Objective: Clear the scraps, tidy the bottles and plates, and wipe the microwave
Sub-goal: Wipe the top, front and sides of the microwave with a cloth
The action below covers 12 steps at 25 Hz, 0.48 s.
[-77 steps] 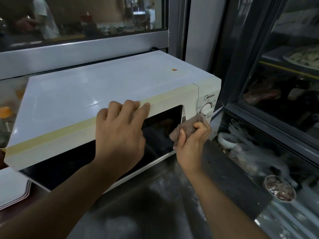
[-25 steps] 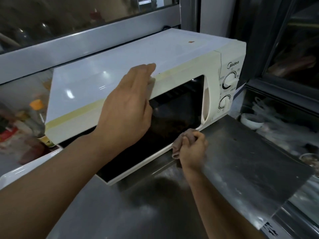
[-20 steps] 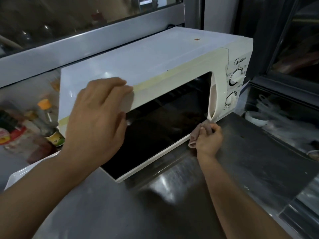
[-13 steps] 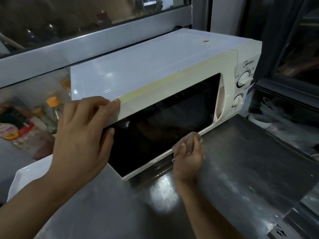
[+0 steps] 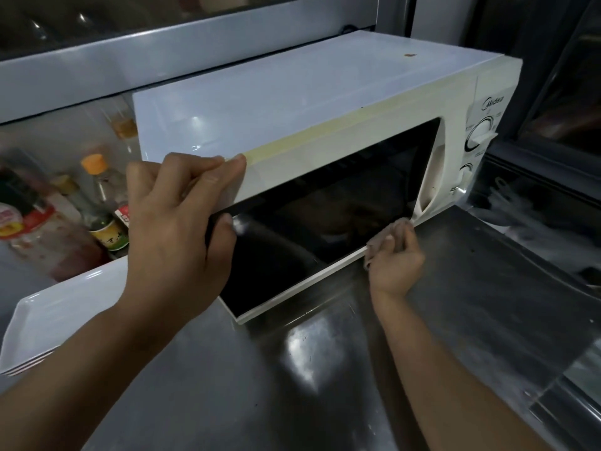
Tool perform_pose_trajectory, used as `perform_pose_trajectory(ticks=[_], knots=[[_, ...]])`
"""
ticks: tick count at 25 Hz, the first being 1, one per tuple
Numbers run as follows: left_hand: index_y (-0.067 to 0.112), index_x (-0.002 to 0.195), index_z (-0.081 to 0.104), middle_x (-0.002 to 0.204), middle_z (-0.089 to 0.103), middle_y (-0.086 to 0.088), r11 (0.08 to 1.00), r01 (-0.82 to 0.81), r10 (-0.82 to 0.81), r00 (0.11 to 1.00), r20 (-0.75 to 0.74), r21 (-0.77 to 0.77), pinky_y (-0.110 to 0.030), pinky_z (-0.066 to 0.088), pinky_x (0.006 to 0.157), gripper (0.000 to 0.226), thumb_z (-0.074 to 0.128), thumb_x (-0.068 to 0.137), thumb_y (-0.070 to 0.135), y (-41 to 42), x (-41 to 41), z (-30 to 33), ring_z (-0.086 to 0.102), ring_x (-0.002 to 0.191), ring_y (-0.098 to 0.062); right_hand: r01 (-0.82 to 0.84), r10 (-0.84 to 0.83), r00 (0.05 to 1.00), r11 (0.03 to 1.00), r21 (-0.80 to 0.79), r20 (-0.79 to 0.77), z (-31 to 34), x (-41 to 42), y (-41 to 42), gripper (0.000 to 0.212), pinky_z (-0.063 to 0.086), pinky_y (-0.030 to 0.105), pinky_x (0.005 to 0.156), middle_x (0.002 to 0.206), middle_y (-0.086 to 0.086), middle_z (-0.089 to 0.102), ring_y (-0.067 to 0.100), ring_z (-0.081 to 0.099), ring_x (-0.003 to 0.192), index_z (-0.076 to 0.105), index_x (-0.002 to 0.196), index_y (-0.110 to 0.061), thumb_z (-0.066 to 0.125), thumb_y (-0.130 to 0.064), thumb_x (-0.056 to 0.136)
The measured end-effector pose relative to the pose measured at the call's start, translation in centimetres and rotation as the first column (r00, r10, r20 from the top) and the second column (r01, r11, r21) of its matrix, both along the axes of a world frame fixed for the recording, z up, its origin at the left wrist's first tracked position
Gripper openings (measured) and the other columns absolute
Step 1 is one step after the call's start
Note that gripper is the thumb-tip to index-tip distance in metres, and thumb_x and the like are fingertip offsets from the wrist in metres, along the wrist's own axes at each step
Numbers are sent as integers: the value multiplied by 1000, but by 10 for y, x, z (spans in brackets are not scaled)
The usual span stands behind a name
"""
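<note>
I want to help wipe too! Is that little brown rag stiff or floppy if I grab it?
Probably floppy: the small brown rag sits bunched and folded in the right hand. Likely light too, since a few fingers pinch it against the white microwave.

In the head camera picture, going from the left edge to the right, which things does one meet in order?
Sauce bottles → white plates → left hand → microwave door window → right hand with cloth → microwave dials.

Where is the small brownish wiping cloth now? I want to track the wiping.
The brownish cloth is in the right hand, at the white microwave's lower door edge.
</note>
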<state>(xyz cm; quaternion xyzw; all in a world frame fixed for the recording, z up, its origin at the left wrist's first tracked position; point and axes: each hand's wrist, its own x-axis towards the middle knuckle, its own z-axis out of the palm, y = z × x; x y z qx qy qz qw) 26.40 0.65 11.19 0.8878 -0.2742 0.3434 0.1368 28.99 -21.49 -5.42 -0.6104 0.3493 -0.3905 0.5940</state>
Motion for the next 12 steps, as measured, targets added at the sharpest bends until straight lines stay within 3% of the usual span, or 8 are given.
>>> perform_pose_trajectory(ticks=[2, 4, 6, 7, 9, 10, 12], knots=[[3, 124, 59, 113, 57, -20, 1000, 10, -10, 999, -31, 4, -21, 19, 87, 48, 55, 76, 3, 0, -2, 3, 33, 100, -29, -97, 93, 994, 992, -85, -50, -13, -13, 37, 41, 33, 12, 98, 133, 15, 52, 16, 51, 122, 49, 132, 1, 52, 1, 91], [2, 126, 57, 115, 56, -20, 999, 25, -24, 998, -50, 28, -20, 18, 87, 50, 54, 76, 3, 4, -3, 6, 32, 101, -29, -126, 123, 991, 989, -74, -50, -18, -18, 53, 40, 37, 22, 104, 134, 17, 51, 23, 50, 125, 51, 130, 1, 54, 1, 90], [1, 130, 51, 120, 54, -19, 998, 56, -52, 995, -82, 40, -16, 19, 90, 55, 53, 75, 3, 9, -3, 9, 36, 107, -32, -64, 61, 997, 997, -52, -46, -10, -12, 37, 32, 48, 24, 93, 113, 22, 62, 21, 62, 104, 59, 118, 2, 53, 5, 87], [0, 132, 48, 124, 53, -18, 997, 74, -71, 993, -98, 32, -15, 19, 95, 58, 53, 74, 3, 12, -3, 9, 38, 111, -33, -37, 35, 999, 998, -54, -37, -2, -7, 21, 27, 49, 14, 81, 101, 24, 64, 15, 64, 88, 61, 110, 6, 52, 9, 85], [-2, 132, 47, 130, 49, -20, 996, 88, -86, 993, -79, 14, -14, 17, 102, 58, 53, 74, 2, 18, -7, 5, 37, 118, -33, -4, 4, 999, 1000, -15, -33, 12, 3, -12, 24, 36, -2, 53, 87, 22, 63, 6, 62, 67, 59, 106, 11, 47, 12, 85], [-3, 129, 48, 131, 48, -21, 997, 78, -77, 996, -55, 4, -14, 17, 104, 56, 53, 74, 2, 23, -8, 3, 36, 118, -33, 14, -13, 999, 1000, 17, -29, 18, 6, -20, 26, 32, -3, 47, 86, 18, 61, 6, 63, 68, 58, 110, 12, 47, 11, 87], [-4, 125, 52, 128, 48, -23, 998, 57, -58, 998, -36, -20, -18, 20, 103, 50, 53, 76, 3, 33, -10, 0, 37, 117, -34, 36, -34, 998, 999, 38, -43, 18, 3, -17, 30, 34, 0, 50, 100, 19, 64, 14, 65, 82, 56, 118, 8, 49, 9, 89]])
